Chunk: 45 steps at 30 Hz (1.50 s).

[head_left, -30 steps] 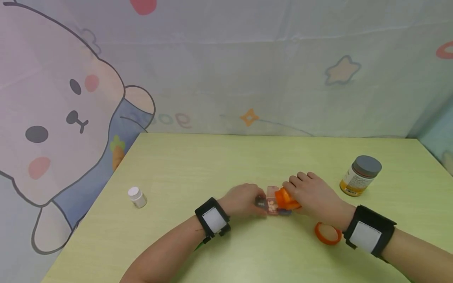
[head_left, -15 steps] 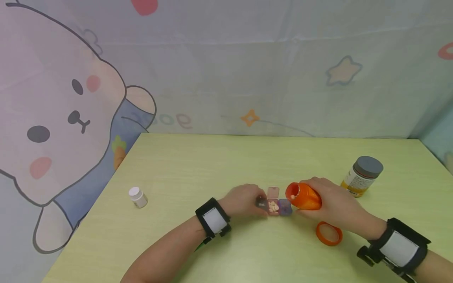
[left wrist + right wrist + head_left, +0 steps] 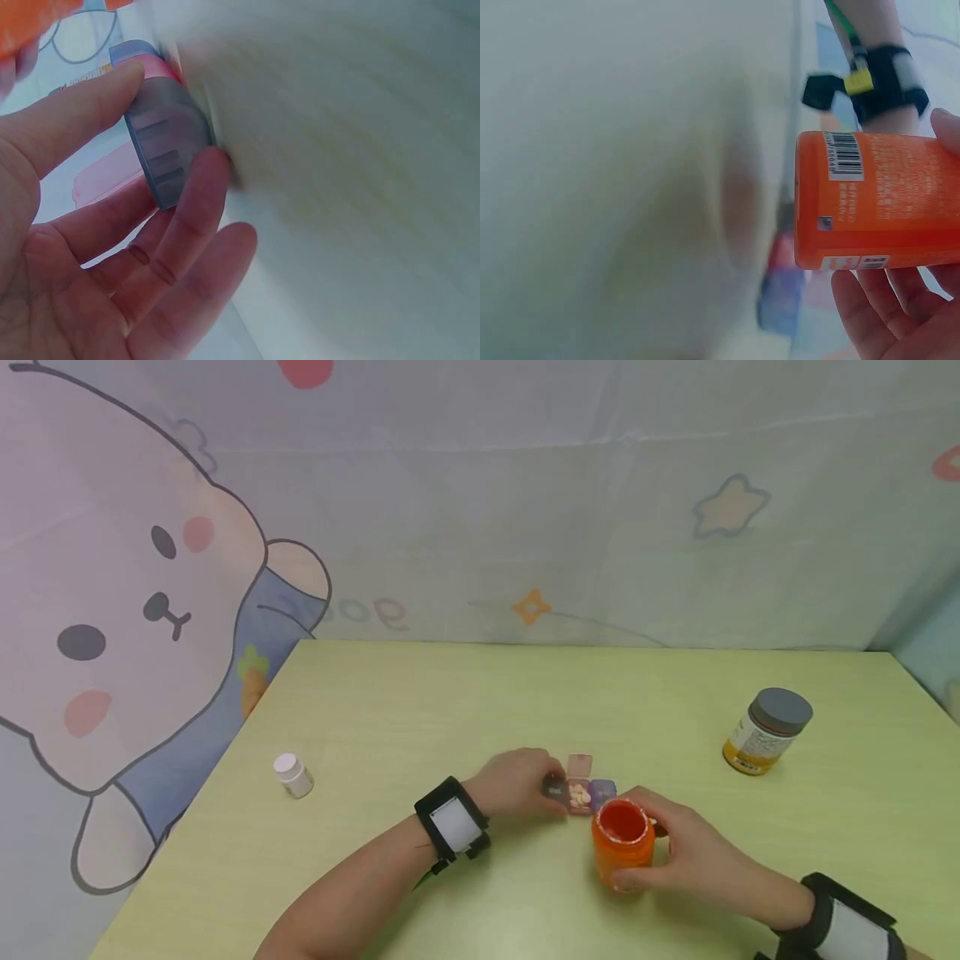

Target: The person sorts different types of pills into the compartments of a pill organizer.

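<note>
- Orange bottle (image 3: pixel 621 856), uncapped: gripped between thumb and fingers of right hand (image 3: pixel 697 852).
- Pill organizer (image 3: pixel 163 124), farther left: grey end held between thumb and fingers of left hand (image 3: pixel 517 785).

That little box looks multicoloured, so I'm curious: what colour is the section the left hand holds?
The section is grey; the left wrist view shows it best.

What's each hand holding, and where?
Right hand: the open orange bottle, gripped round its sides. Left hand: the pill box, pinched at its grey end.
</note>
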Each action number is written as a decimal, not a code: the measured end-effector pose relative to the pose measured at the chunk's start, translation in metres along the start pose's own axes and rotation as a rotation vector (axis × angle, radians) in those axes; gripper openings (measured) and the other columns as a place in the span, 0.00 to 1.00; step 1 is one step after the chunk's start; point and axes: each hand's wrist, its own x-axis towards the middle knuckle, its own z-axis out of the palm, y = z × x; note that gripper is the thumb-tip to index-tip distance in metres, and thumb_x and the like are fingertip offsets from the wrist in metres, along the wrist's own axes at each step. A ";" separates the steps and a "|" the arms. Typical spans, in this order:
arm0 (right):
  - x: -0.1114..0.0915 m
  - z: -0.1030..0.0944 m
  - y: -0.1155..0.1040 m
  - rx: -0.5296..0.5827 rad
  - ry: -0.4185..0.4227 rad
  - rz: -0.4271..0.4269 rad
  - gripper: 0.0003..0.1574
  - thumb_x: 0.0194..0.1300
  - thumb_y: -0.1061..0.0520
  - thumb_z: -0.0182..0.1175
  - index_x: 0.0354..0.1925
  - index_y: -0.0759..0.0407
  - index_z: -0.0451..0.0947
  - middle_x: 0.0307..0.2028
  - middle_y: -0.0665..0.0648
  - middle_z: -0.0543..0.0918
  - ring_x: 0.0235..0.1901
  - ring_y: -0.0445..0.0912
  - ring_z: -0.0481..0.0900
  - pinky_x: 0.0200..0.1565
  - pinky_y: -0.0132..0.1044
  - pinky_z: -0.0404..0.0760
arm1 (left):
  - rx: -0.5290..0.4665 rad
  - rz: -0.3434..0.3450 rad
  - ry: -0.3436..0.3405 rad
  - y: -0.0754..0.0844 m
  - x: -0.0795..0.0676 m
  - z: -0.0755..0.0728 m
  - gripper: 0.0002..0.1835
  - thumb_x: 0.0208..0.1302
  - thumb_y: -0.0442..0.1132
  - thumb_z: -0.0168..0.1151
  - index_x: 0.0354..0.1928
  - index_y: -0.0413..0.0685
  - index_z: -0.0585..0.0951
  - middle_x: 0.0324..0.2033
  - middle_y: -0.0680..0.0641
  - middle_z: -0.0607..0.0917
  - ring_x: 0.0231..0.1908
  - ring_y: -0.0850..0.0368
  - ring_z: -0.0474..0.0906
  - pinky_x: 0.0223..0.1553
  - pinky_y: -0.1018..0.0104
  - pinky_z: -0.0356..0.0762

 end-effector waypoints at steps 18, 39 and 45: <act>-0.013 0.023 0.003 0.004 -0.149 0.034 0.40 0.47 0.39 0.66 0.56 0.36 0.61 0.51 0.37 0.71 0.50 0.38 0.69 0.49 0.41 0.70 | -0.121 -0.070 0.092 -0.006 -0.023 -0.002 0.37 0.51 0.68 0.55 0.59 0.53 0.70 0.50 0.54 0.76 0.38 0.65 0.73 0.35 0.74 0.69; -0.024 -0.031 0.036 -0.703 -0.261 0.069 0.35 0.46 0.40 0.66 0.52 0.47 0.70 0.45 0.48 0.71 0.36 0.41 0.69 0.36 0.39 0.74 | -0.684 0.309 -0.195 0.039 -0.051 0.017 0.34 0.50 0.47 0.66 0.60 0.60 0.62 0.51 0.64 0.71 0.52 0.70 0.65 0.53 0.69 0.61; -0.022 -0.033 0.037 -0.728 -0.241 0.047 0.24 0.47 0.40 0.65 0.43 0.45 0.73 0.33 0.42 0.66 0.27 0.38 0.64 0.27 0.33 0.70 | -0.624 0.325 -0.157 0.038 -0.047 0.021 0.30 0.51 0.49 0.66 0.55 0.60 0.64 0.47 0.65 0.74 0.50 0.71 0.67 0.52 0.71 0.61</act>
